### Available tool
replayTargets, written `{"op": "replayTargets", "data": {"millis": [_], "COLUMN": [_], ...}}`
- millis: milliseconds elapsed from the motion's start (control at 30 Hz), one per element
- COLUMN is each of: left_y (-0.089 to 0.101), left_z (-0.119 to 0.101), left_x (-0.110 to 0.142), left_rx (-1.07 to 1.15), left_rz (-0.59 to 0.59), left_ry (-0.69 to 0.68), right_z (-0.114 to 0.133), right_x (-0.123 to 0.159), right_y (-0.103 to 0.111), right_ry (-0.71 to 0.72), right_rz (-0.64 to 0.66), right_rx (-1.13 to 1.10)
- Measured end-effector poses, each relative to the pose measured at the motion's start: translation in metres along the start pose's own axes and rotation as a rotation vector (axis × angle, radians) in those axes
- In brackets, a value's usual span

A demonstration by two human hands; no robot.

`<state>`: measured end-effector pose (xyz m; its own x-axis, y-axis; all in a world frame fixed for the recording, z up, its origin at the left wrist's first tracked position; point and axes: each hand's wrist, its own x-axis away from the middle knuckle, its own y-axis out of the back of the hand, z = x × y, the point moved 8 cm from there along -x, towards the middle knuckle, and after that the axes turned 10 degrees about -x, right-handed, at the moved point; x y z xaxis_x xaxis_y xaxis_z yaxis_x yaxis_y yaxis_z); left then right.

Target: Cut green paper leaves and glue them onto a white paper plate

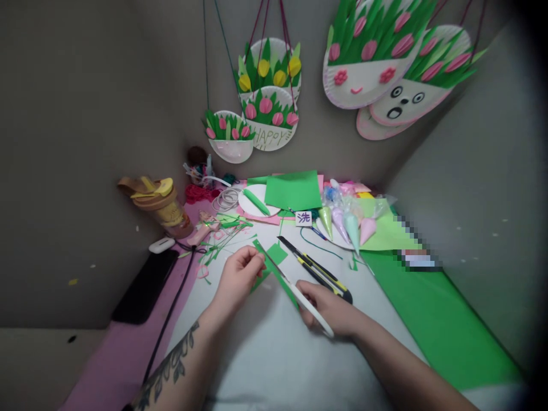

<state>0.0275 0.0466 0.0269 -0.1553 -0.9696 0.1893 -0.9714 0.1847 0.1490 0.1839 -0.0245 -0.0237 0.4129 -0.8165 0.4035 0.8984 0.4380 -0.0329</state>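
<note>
My left hand [238, 278] pinches a piece of green paper [274, 258] just above the grey table. My right hand [332, 309] is closed around white-handled scissors [299, 291], whose blades reach up-left into the green paper. The two hands are close together at the middle of the table. A tattoo shows on my left forearm.
A black and yellow utility knife [319, 269] lies just beyond my right hand. Green paper scraps [222, 228], a paper plate [257, 201], green sheets [293, 190], pastel cones [349, 224], a bottle [165, 206], a black phone [144, 285] and a cable lie around. Paper-plate flower crafts [265, 97] hang on the wall.
</note>
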Motion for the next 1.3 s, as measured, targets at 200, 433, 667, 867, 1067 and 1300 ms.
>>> {"op": "replayTargets", "data": {"millis": [200,433,667,867,1067,1300], "left_y": [0.0004,-0.0009,0.0043,0.0025,0.0006,0.0007], "left_z": [-0.0003,0.0021,0.001,0.0034,-0.001,-0.0025], "left_x": [-0.0002,-0.0025,-0.0049,-0.0044,-0.0042,-0.0049], "left_rx": [0.012,0.023,-0.089,-0.108,-0.084,-0.079], "left_rz": [0.017,0.004,0.012,0.076,0.096,0.108], "left_ry": [0.009,0.042,-0.036,-0.039,-0.064,-0.06], "right_z": [-0.0045,-0.0065,-0.0074,-0.0038,-0.0057,-0.0065], "right_x": [-0.0018,-0.0022,-0.0028,-0.0028,-0.0021,-0.0024], "right_y": [0.0028,0.0032,0.0059,0.0056,0.0057,0.0054], "right_ry": [0.008,-0.015,0.008,0.05,0.011,0.003], "right_rz": [0.001,0.014,-0.002,0.006,0.009,0.018], "right_rx": [0.0,-0.012,0.051,0.052,0.019,-0.012]}}
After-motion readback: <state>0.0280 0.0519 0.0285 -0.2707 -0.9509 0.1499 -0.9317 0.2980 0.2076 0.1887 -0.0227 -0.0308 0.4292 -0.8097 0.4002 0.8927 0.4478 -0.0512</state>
